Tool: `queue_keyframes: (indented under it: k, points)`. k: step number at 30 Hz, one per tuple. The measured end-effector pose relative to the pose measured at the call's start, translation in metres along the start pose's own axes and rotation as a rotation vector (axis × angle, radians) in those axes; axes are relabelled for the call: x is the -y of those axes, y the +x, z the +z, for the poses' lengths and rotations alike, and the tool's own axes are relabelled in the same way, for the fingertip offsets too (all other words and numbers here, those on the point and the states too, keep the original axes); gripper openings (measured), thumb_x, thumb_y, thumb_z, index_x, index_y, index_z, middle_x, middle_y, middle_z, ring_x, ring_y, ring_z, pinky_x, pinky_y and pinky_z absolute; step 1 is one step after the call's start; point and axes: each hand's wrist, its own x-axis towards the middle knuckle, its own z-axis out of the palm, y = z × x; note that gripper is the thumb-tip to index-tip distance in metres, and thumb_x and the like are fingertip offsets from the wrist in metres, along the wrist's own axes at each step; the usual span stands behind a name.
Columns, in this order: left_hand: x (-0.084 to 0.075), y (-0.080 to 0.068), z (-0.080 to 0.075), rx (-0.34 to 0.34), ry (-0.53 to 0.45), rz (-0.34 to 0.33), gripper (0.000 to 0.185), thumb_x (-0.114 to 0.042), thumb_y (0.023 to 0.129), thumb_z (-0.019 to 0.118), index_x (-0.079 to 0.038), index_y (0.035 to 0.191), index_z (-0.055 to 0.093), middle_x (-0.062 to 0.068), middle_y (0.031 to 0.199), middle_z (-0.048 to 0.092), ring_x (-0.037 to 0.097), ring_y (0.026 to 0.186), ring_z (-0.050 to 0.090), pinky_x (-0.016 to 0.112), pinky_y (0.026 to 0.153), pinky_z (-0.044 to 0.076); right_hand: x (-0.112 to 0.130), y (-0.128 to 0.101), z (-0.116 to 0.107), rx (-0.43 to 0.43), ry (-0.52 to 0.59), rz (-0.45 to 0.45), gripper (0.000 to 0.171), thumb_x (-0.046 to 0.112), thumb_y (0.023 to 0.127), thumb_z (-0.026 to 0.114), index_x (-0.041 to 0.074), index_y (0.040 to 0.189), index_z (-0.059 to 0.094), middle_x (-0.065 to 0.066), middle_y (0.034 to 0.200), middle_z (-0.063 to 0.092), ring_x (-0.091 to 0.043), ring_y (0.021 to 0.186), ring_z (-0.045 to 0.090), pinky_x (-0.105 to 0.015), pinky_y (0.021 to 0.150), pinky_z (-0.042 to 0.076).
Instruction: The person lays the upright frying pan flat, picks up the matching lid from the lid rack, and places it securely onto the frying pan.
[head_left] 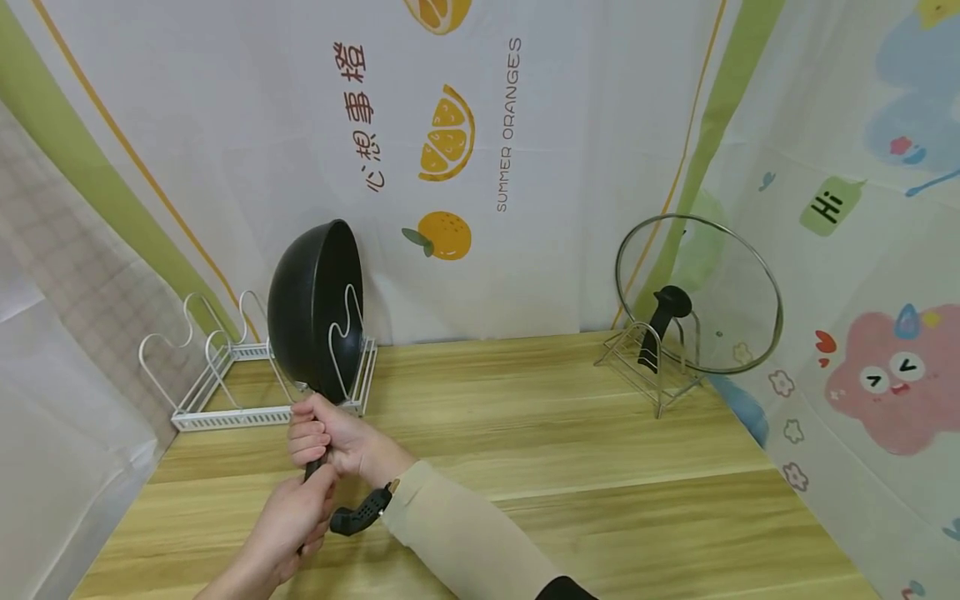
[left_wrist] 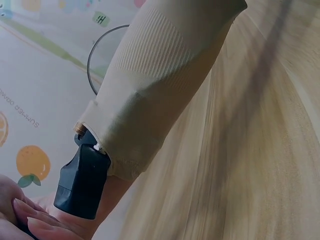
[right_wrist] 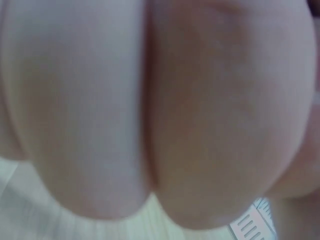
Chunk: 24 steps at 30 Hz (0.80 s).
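A black wok (head_left: 300, 308) stands on its side at the right end of a white wire rack (head_left: 232, 419), its open face turned right. The rack's wavy white wire crosses in front of that face. My right hand (head_left: 337, 437) grips the wok's handle close to the bowl. Lower on the same handle, my left hand (head_left: 288, 521) is wrapped round it. Most of the handle is hidden by the two hands. Close-up fingers (right_wrist: 210, 125) fill the right wrist view.
A glass lid (head_left: 738, 292) with a black knob handle leans in a small wire stand (head_left: 660, 392) at the right back. Printed curtains (head_left: 555, 167) hang behind the wooden table (head_left: 525, 433) and at its sides. A black wrist device (head_left: 362, 512) hangs from the right sleeve.
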Motion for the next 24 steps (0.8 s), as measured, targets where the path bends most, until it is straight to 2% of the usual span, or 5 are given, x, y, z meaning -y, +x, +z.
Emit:
queue_keyframes:
  k: [24]
  points:
    - [-0.0040,-0.0045,0.0013,-0.029,0.006,0.034,0.042,-0.022,0.106,0.048,-0.021,0.065,0.041,-0.011,0.051,0.035,0.005,0.039,0.030,0.021,0.038,0.029,0.0031,0.0006,0.0035,0.022,-0.020,-0.007,0.056,0.024,0.114,0.029,0.025,0.058,0.032,0.017,0.049,0.035,0.003,0.040,0.036,-0.011,0.047,0.017]
